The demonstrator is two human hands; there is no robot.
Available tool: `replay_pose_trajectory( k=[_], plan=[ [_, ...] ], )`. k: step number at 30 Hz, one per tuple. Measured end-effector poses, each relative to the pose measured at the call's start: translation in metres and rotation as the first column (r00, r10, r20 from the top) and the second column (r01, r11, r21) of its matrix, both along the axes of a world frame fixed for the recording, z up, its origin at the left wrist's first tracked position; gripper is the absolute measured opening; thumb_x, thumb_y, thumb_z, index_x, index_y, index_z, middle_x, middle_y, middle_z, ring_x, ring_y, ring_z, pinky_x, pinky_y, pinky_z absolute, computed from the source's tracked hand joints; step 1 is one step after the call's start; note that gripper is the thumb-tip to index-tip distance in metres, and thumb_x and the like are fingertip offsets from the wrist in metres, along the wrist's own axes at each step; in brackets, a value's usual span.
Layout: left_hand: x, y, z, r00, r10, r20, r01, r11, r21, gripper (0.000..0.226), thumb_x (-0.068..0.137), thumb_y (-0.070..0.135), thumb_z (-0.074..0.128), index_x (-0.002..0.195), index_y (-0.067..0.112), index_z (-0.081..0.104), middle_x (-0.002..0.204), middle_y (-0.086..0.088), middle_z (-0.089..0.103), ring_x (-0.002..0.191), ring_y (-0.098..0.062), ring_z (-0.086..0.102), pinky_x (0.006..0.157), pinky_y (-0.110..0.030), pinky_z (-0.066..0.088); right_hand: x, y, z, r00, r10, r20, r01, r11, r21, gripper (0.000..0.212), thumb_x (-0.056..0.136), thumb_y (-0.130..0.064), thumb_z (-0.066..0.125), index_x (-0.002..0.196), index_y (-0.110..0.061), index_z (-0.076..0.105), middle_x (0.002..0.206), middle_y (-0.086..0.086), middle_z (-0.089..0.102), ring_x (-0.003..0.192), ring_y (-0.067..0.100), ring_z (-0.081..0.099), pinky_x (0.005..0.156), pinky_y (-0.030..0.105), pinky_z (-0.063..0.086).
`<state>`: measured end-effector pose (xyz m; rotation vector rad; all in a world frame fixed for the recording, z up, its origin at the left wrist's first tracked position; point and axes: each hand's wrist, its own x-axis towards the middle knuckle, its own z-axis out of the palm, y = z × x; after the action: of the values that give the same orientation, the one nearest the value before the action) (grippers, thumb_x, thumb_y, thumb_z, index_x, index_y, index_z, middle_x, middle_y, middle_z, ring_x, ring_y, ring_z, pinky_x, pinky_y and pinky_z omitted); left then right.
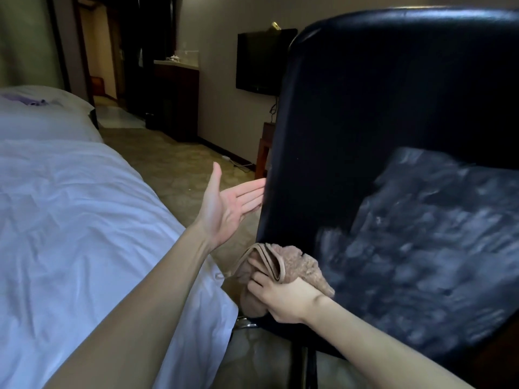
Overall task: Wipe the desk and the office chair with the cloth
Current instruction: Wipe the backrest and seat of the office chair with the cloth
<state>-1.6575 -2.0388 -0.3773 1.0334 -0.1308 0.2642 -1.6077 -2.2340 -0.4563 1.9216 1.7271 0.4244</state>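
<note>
The right grip (283, 299) is closed around a bunched brown terry cloth (297, 265), fingers curled over its folded edge. It presses the cloth against the lower left corner of the black office chair backrest (365, 108). This placement is judged to address the corner of the panel. A streaked grey patch (435, 248), judged to be wipe marks, lies to the right of and above this grip. The right forearm enters from the lower right, with the wrist roughly in line and the back of the hand facing the camera. The left grip (224, 209) is open and holds nothing. Its palm faces right, the fingers are straight and together, and the thumb is raised. Its fingertips (259, 189) reach the left edge of the backrest, above and to the left of the right grip. Contact cannot be confirmed. This pose is judged suitable for steadying the swivel chair against wiping pressure. A bed (70, 206) with white bedding lies to the left of both grips. The counter is not identifiable in this view.
</note>
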Motion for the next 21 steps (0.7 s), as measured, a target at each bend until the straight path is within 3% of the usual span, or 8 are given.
replay_pose_trajectory(
  k=[3, 5, 8, 10, 12, 15, 18, 21],
  plan=[
    [-0.001, -0.009, -0.010, 0.996, 0.075, -0.053, -0.071, 0.995, 0.072, 0.097, 0.097, 0.080, 0.021, 0.137, 0.003, 0.064, 0.140, -0.014, 0.065, 0.133, -0.022, 0.061, 0.123, -0.041, 0.031, -0.007, -0.005, 0.023, 1.000, -0.015, -0.020, 0.014, 0.999, -0.043, 0.038, 0.096, -0.015, 0.038, 0.130, -0.007, 0.052, 0.136, 0.015, 0.055, 0.142, 0.043, 0.043, 0.119, 0.065, 0.025],
    [-0.005, -0.010, -0.018, 0.989, 0.069, -0.133, -0.053, 0.991, 0.123, 0.094, 0.100, 0.077, 0.020, 0.137, 0.002, 0.063, 0.135, -0.015, 0.069, 0.127, -0.024, 0.065, 0.116, -0.042, 0.041, -0.010, -0.013, 0.058, 0.994, 0.090, -0.061, -0.081, 0.988, 0.135, 0.041, 0.095, -0.014, 0.035, 0.127, -0.005, 0.059, 0.135, 0.016, 0.058, 0.141, 0.043, 0.044, 0.120, 0.065, 0.022],
    [-0.015, -0.002, -0.024, 0.974, 0.008, -0.226, 0.027, 0.988, 0.151, 0.089, 0.100, 0.073, 0.023, 0.130, 0.004, 0.070, 0.134, -0.012, 0.067, 0.124, -0.026, 0.063, 0.106, -0.035, 0.042, -0.012, -0.027, 0.132, 0.952, 0.301, 0.048, -0.288, 0.836, 0.468, 0.039, 0.082, -0.006, 0.053, 0.116, 0.007, 0.068, 0.126, 0.027, 0.065, 0.130, 0.053, 0.054, 0.112, 0.070, 0.036],
    [-0.018, 0.006, -0.026, 0.962, -0.005, -0.272, 0.061, 0.978, 0.200, 0.098, 0.096, 0.080, 0.018, 0.134, 0.003, 0.066, 0.137, -0.010, 0.066, 0.130, -0.022, 0.060, 0.111, -0.034, 0.036, -0.005, -0.030, 0.183, 0.945, 0.275, 0.175, -0.323, 0.711, 0.624, 0.047, 0.078, -0.011, 0.058, 0.120, 0.010, 0.066, 0.130, 0.030, 0.064, 0.130, 0.056, 0.054, 0.113, 0.069, 0.037],
    [-0.019, 0.012, -0.026, 0.960, -0.052, -0.275, 0.117, 0.967, 0.226, 0.110, 0.090, 0.089, 0.011, 0.140, 0.004, 0.061, 0.140, -0.011, 0.066, 0.133, -0.021, 0.061, 0.113, -0.034, 0.037, 0.000, -0.030, 0.216, 0.952, 0.174, 0.252, -0.304, 0.639, 0.706, 0.060, 0.078, -0.025, 0.059, 0.131, 0.003, 0.064, 0.140, 0.022, 0.062, 0.140, 0.050, 0.046, 0.124, 0.058, 0.027],
    [-0.017, 0.016, -0.032, 0.964, -0.110, -0.242, 0.147, 0.979, 0.139, 0.124, 0.081, 0.097, 0.010, 0.143, 0.001, 0.057, 0.144, -0.014, 0.063, 0.135, -0.023, 0.059, 0.116, -0.036, 0.036, -0.005, -0.025, 0.211, 0.968, 0.094, 0.231, -0.237, 0.642, 0.729, 0.067, 0.075, -0.032, 0.069, 0.136, -0.004, 0.063, 0.146, 0.014, 0.060, 0.147, 0.041, 0.041, 0.128, 0.049, 0.011],
    [-0.012, 0.014, -0.047, 0.967, -0.136, -0.214, 0.135, 0.991, -0.019, 0.132, 0.076, 0.101, 0.010, 0.147, -0.003, 0.050, 0.146, -0.020, 0.059, 0.136, -0.027, 0.058, 0.123, -0.040, 0.030, -0.004, -0.010, 0.170, 0.979, 0.190, 0.074, -0.185, 0.672, 0.717, 0.062, 0.067, -0.020, 0.071, 0.124, 0.005, 0.066, 0.135, 0.025, 0.063, 0.139, 0.051, 0.046, 0.124, 0.058, 0.027],
    [-0.007, 0.014, -0.058, 0.966, -0.219, -0.141, 0.194, 0.966, -0.169, 0.130, 0.075, 0.101, 0.016, 0.153, 0.001, 0.045, 0.149, -0.022, 0.055, 0.138, -0.031, 0.055, 0.117, -0.043, 0.042, -0.003, 0.003, 0.118, 0.983, 0.174, -0.066, -0.088, 0.748, 0.658, 0.055, 0.069, -0.023, 0.061, 0.117, 0.003, 0.066, 0.131, 0.023, 0.062, 0.142, 0.048, 0.044, 0.120, 0.065, 0.029]
  ],
)
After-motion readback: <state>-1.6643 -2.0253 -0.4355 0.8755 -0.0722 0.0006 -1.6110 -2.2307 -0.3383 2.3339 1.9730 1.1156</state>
